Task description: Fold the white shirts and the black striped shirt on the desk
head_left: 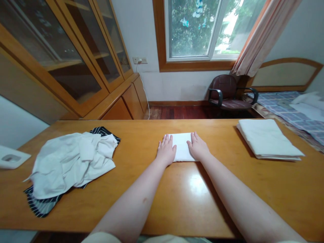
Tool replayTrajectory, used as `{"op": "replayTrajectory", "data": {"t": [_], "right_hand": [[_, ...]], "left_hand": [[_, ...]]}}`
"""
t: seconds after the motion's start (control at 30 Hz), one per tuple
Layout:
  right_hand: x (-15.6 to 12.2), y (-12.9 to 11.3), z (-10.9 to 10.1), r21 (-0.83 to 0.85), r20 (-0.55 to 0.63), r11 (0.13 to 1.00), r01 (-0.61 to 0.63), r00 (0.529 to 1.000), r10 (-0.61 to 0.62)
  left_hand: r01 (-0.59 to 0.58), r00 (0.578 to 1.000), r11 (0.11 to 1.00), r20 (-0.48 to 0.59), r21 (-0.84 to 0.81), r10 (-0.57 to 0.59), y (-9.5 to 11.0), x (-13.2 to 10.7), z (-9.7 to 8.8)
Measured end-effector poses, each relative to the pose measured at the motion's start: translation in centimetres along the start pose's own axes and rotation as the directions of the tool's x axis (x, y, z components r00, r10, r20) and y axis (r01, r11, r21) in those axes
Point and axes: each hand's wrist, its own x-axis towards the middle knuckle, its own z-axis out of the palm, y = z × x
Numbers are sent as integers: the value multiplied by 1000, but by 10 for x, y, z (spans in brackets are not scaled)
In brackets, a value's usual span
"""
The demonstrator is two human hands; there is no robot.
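Note:
A small folded white cloth (181,148) lies flat near the middle of the wooden table (141,189). My left hand (166,150) rests on its left edge, fingers stretched out and a little apart. On the right edge of the cloth lies my right hand (198,145), also flat, its thumb pointing inward. Neither hand grips the cloth; both only press on it from above. To the left spreads a crumpled heap of white fabric (73,162), with black-and-white striped fabric (42,204) showing from under it.
A stack of folded white cloth (268,138) sits at the table's right. A white object (12,158) stands at the far left edge. Beyond the table are a glass-door cabinet (101,81), a brown armchair (225,91) and a bed (298,108).

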Motion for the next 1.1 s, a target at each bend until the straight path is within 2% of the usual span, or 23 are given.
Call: {"op": "replayTrajectory", "data": {"t": [0.13,0.27,0.33,0.4,0.47,0.57,0.7,0.9,1.1], "right_hand": [[1,3,3,-7,-32,1000,7,999,-7],[2,1,6,-2,-26,1000,-26,999,26],[2,2,7,11,-15,999,-40,999,40],[2,3,6,19,-11,999,-41,999,42],[2,4,5,22,-7,999,-38,999,38],[2,4,4,22,-1,999,-33,999,33],[0,4,2,29,0,999,-30,1000,30],[0,4,3,53,-9,998,-38,999,39],[0,7,1,59,0,997,-39,999,39]], "left_hand": [[26,1000,999,5,35,-26,4,1,-5],[88,995,988,-53,125,-82,27,10,-13],[-12,996,990,-90,141,25,41,16,-13],[-153,984,981,-71,123,162,50,22,-9],[-199,979,975,-35,104,203,52,26,-2],[-147,988,984,-25,104,150,46,29,5],[-26,998,996,-47,82,30,34,27,3],[175,984,984,-44,27,-174,19,23,0],[211,977,977,-14,22,-211,11,26,0]]}}
